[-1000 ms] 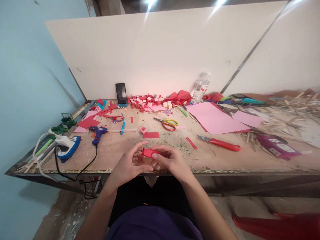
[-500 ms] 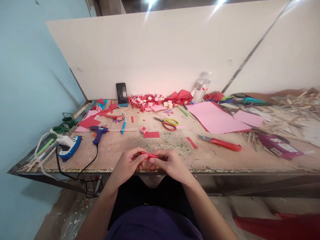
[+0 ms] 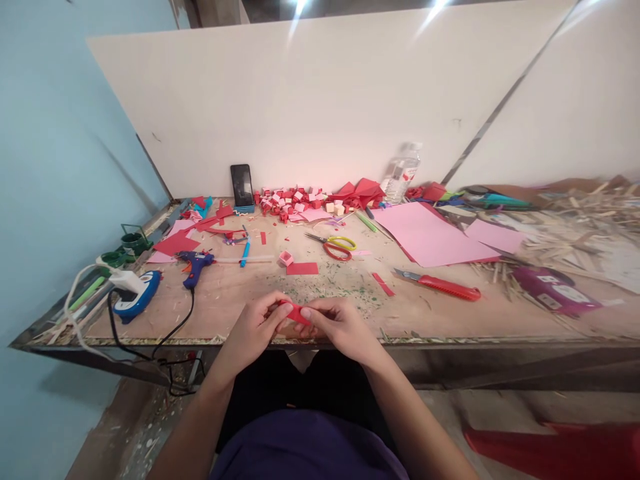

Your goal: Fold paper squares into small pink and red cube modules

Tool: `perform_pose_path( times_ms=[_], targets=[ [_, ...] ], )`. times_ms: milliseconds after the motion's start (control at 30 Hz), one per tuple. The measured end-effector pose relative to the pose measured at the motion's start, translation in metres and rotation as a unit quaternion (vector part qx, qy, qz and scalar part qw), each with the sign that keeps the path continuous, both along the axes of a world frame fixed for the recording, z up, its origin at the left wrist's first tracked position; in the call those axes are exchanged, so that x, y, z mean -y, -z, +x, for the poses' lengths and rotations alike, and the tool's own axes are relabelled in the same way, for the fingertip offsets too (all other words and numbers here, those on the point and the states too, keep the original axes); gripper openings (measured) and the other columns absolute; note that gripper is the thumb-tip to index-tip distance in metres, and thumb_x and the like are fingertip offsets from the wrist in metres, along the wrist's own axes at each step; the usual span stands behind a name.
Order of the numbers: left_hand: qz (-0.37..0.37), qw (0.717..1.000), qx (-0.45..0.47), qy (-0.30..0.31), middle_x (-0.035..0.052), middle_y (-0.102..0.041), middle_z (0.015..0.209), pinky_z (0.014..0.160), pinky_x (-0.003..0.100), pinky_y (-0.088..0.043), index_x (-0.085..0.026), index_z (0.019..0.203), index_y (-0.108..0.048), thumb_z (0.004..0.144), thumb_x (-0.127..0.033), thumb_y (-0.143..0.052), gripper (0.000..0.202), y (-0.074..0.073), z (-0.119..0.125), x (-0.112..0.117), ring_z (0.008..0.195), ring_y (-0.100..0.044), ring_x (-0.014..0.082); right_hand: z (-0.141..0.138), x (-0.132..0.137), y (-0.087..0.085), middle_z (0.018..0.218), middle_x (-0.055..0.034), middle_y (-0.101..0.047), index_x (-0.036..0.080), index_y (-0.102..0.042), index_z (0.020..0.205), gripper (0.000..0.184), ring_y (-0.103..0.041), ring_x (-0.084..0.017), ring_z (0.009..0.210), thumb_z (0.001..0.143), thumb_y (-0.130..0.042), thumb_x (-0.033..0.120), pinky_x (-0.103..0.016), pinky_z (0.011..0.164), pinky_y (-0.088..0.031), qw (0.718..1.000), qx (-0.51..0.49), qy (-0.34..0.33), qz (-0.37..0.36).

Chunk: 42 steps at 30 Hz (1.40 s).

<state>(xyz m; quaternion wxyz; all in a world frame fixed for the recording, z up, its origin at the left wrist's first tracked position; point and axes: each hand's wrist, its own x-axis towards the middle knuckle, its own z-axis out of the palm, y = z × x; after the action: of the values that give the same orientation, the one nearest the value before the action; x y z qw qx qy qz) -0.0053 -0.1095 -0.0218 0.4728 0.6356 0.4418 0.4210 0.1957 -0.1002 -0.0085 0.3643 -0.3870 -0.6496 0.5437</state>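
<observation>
Between my hands, just above the table's front edge, is a small piece of red paper (image 3: 296, 313). My left hand (image 3: 261, 323) pinches its left end with thumb and fingers. The right end is pinched by my right hand (image 3: 336, 324), its thumb pressed on top. Fingers cover part of the paper, so its full shape is hidden. Beyond the hands lie a flat red paper rectangle (image 3: 302, 269) and a small pink paper box (image 3: 285, 259). Scissors (image 3: 332, 247) with yellow and red handles rest farther back.
A red utility knife (image 3: 445, 287) and large pink sheets (image 3: 433, 233) lie to the right. On the left are a blue glue gun (image 3: 198, 265) and a power strip (image 3: 139, 297) with cords. Small paper boxes (image 3: 287, 203), a phone (image 3: 243, 185) and a bottle (image 3: 403, 175) stand behind.
The red paper has been turned in my fingers and now shows a broader flat face, sloping down to the right. Both hands keep their pinch; the view has shifted slightly.
</observation>
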Motion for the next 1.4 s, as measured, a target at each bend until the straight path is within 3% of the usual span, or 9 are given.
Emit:
perform_pose_path(
  times_ms=[200,433,600,733,1033,1233,1333,1400],
  targets=[
    [0.013,1.0,0.008,-0.018,-0.0017,-0.059,0.063,0.053,0.02,-0.042,-0.017,0.086,-0.063,0.099,-0.05,-0.051,0.038,0.0011,-0.0006,-0.0019,0.053,-0.054,0.0111,0.0007,0.0002,0.0024,0.07,-0.0059,-0.074,0.017,-0.077,0.075,0.039,-0.07,-0.022,0.065,0.089,-0.069,0.053,-0.031,0.061,-0.056,1.0,0.005,0.024,-0.006],
    [0.065,0.995,-0.054,-0.045,-0.0008,-0.062,0.068,0.058,0.023,-0.044,-0.018,0.087,-0.064,0.102,-0.046,-0.047,0.035,0.0004,0.0021,0.002,0.057,-0.055,0.0129,-0.0002,-0.0003,-0.0017,0.076,-0.0044,-0.073,0.017,-0.079,0.085,0.034,-0.065,-0.019,0.068,0.093,-0.066,0.047,-0.028,0.062,-0.05,0.996,0.053,0.014,0.071],
    [-0.003,1.0,0.028,-0.004,0.0006,-0.065,0.068,0.057,0.023,-0.048,-0.016,0.095,-0.072,0.094,-0.046,-0.061,0.031,0.0008,0.0006,-0.0001,0.057,-0.058,0.0135,-0.0002,-0.0012,0.0008,0.073,-0.0041,-0.072,0.017,-0.08,0.084,0.033,-0.062,-0.018,0.062,0.088,-0.071,0.049,-0.028,0.058,-0.048,0.997,0.018,0.054,0.047],
    [-0.023,0.999,0.045,0.011,0.0027,-0.069,0.07,0.057,0.023,-0.05,-0.015,0.082,-0.072,0.094,-0.042,-0.061,0.031,0.001,-0.0005,-0.0019,0.058,-0.062,0.0131,0.0001,-0.0035,0.0037,0.072,-0.0035,-0.071,0.018,-0.081,0.085,0.029,-0.059,-0.017,0.06,0.085,-0.074,0.046,-0.026,0.055,-0.045,0.995,-0.004,0.092,0.043],
    [0.007,0.999,0.053,-0.012,0.0037,-0.072,0.08,0.063,0.025,-0.054,-0.015,0.104,-0.071,0.096,-0.043,-0.061,0.031,0.0013,0.0007,0.0003,0.064,-0.066,0.0147,-0.0008,-0.0035,0.0018,0.07,-0.002,-0.067,0.018,-0.079,0.083,0.03,-0.053,-0.015,0.058,0.086,-0.074,0.047,-0.026,0.053,-0.041,0.997,-0.004,0.073,0.03],
    [0.026,0.999,0.038,0.007,0.0015,-0.068,0.073,0.065,0.023,-0.052,-0.015,0.083,-0.068,0.098,-0.04,-0.057,0.031,-0.0017,0.0009,-0.0012,0.065,-0.064,0.0135,-0.0022,-0.003,0.0016,0.078,-0.0036,-0.072,0.017,-0.079,0.087,0.026,-0.059,-0.016,0.065,0.087,-0.073,0.043,-0.026,0.059,-0.045,0.998,0.004,0.038,0.04],
    [0.033,0.999,0.01,0.017,0.001,-0.067,0.072,0.066,0.023,-0.051,-0.016,0.086,-0.069,0.098,-0.04,-0.057,0.03,-0.0027,0.0018,0.0007,0.067,-0.063,0.0143,-0.0024,-0.0033,0.0022,0.088,-0.0057,-0.075,0.017,-0.078,0.094,0.027,-0.063,-0.018,0.069,0.084,-0.077,0.043,-0.027,0.059,-0.047,0.999,-0.01,0.048,0.022],
    [0.036,0.999,-0.022,0.031,0.0012,-0.067,0.072,0.065,0.023,-0.049,-0.016,0.087,-0.071,0.098,-0.04,-0.057,0.03,-0.0036,0.0028,0.0023,0.066,-0.063,0.0147,-0.0021,-0.0035,0.0019,0.084,-0.0058,-0.075,0.017,-0.078,0.09,0.028,-0.063,-0.018,0.069,0.083,-0.077,0.043,-0.027,0.059,-0.047,0.998,-0.012,0.054,0.019]
  ],
)
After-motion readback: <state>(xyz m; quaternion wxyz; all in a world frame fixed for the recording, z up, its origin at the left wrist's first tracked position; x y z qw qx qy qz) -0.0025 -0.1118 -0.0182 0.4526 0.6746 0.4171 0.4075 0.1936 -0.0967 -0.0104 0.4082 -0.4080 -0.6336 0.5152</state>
